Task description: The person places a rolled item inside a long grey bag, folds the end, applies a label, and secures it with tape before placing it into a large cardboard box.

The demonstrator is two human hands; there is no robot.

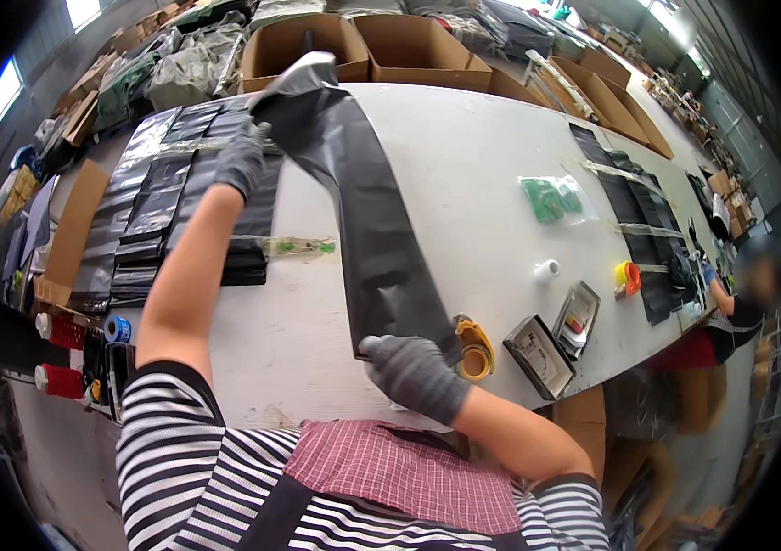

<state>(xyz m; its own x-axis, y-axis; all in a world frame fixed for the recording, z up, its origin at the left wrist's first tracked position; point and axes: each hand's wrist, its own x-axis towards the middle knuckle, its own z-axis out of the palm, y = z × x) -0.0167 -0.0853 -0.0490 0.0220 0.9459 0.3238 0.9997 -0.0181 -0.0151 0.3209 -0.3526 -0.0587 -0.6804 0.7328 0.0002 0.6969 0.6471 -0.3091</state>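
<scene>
A long black plastic bag (372,220) stretches across the white table (482,138), its far end lifted and folded over. My left hand (243,161), in a grey glove, is closed at the bag's far left edge. Around the near end my right hand (418,376), gloved in grey too, is closed, thumb on top. Just right of that hand stands a yellow tape dispenser (474,349). To the left lie stacks of flat black bags (165,193), partly behind my left hand and forearm, with clear tape across them.
Two open boxes (540,356) stand near the right edge, beside a white bottle (546,270) and an orange-yellow tape roll (627,278). Farther back lie a clear bag of green pieces (551,200) and more black bags (634,220). Cardboard boxes (422,55) line the far edge; a co-worker (744,298) is at right.
</scene>
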